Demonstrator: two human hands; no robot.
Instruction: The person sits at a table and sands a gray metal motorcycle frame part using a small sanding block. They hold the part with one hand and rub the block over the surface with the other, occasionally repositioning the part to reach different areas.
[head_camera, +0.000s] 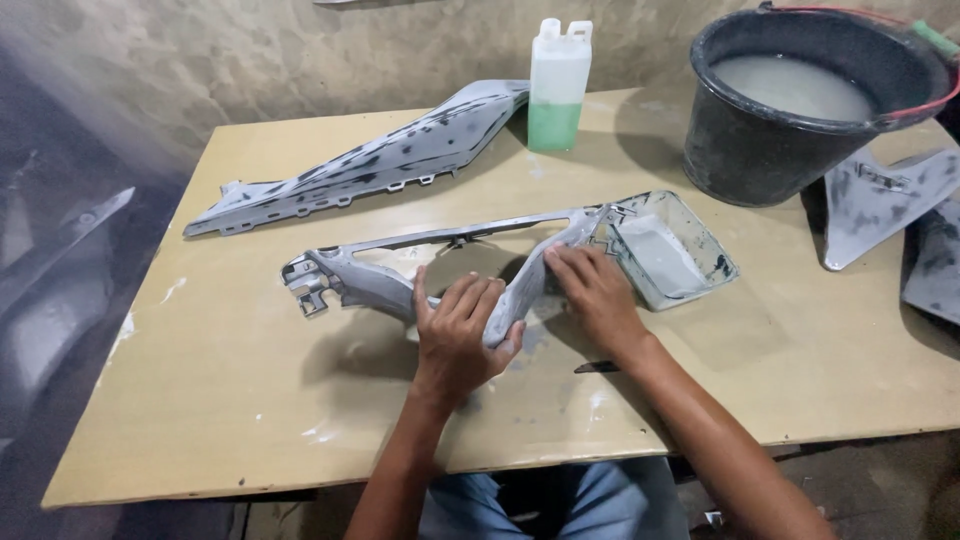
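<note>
left hand (455, 335): closed around the lower bar of the grey panel (440, 265), gripping it | right hand (598, 297): fingers flat, pressing on the same bar just right of the left | panel: on counter (230, 400), long axis left-right, both hands at its near edge | bucket (800, 100), bottle (558, 85) behind

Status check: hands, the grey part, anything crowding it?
Left hand grips grey plastic frame panel. Right hand presses flat on it. Shallow clear tray sits beside the right fingertips.
</note>
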